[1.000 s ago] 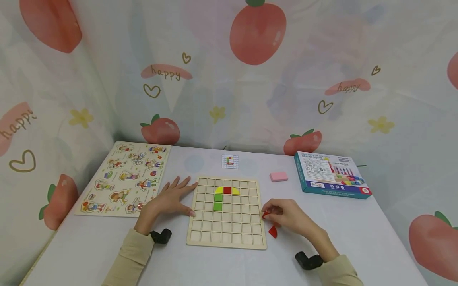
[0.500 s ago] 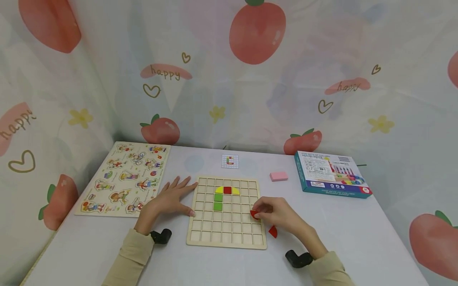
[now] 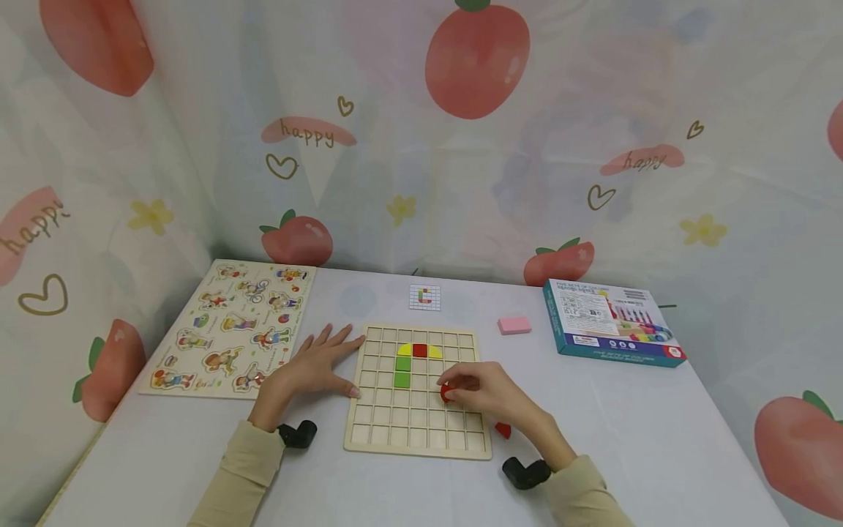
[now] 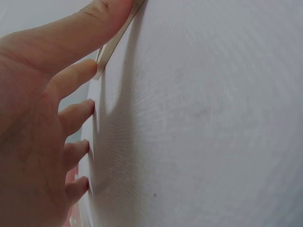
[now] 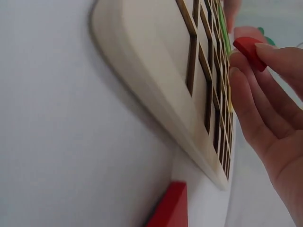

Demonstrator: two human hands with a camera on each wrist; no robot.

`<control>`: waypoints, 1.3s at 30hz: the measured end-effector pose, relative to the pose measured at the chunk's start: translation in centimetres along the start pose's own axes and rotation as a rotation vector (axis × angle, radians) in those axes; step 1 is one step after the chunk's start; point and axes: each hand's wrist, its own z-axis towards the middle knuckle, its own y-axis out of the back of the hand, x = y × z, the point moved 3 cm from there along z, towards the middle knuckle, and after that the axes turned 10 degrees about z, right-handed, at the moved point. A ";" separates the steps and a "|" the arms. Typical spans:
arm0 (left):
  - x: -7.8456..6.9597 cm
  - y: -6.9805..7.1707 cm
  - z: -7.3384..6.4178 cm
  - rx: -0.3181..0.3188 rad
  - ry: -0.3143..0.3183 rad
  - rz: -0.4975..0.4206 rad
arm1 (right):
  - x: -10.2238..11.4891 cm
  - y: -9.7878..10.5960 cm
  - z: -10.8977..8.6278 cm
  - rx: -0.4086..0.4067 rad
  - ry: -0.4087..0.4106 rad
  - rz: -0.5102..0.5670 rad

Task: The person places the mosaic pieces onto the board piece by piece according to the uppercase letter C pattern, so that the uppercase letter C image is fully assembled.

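A wooden grid board (image 3: pixel 380 437) lies in the middle of the table. In its upper cells sit a red square (image 3: pixel 419 350) between two yellow rounded pieces (image 3: pixel 435 352), with two green squares (image 3: pixel 402 364) below the left one. My right hand (image 3: pixel 484 388) is over the board's right half and pinches a red quarter-round block (image 5: pixel 251 52) between thumb and fingers. My left hand (image 3: pixel 315 371) lies spread at the board's left edge, thumb and index fingertip touching its frame (image 4: pixel 113 47). Another red block (image 3: pixel 503 430) rests on the table right of the board.
Behind the board lies a small card (image 3: pixel 424 297) with a coloured grid pattern. A pink block (image 3: pixel 514 325) and a teal-edged box (image 3: pixel 612 322) stand at the back right. A picture puzzle board (image 3: pixel 227 329) lies at the left.
My right hand has carried the red quarter-round block leftward from the board's right edge to over the cells. My left hand has stayed in place.
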 end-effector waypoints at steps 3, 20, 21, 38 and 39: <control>0.0 0.0 0.0 -0.004 0.001 0.003 | 0.1 -0.5 0.5 0.006 0.012 -0.001; 0.1 0.1 0.0 0.000 0.000 -0.002 | 2.1 -2.7 3.3 0.027 0.108 -0.052; 0.2 0.1 0.0 0.001 0.001 -0.001 | 2.2 -2.9 3.5 0.032 0.117 -0.059; 0.3 0.0 0.2 0.007 -0.007 0.021 | 3.1 -5.0 5.4 0.141 0.140 -0.144; 0.3 0.0 0.2 0.005 -0.006 0.024 | 3.2 -5.0 5.4 0.145 0.143 -0.150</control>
